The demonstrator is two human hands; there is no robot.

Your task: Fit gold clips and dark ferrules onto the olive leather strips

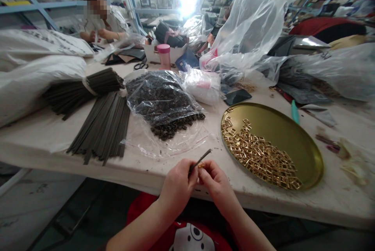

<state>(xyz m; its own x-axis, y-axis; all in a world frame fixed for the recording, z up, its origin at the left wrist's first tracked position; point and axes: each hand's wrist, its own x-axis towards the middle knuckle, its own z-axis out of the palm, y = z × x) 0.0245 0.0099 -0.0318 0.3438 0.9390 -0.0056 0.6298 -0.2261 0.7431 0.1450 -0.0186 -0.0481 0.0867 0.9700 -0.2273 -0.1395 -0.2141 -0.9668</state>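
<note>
At the table's front edge, my left hand is closed around a thin dark strip, whose end sticks out up and to the right. Close beside it, my right hand pinches a small gold buckle against the strip; fingers partly hide how the two meet. To the right lies a round gold tray with a heap of gold rectangular buckles. A clear plastic bag of small dark loops lies open ahead. Loose dark strips are spread at the left.
A tied bundle of dark strips rests by white sacks. Farther back are scissors, a pink-lidded jar, a phone and a large clear plastic bag. Another person sits at the back left.
</note>
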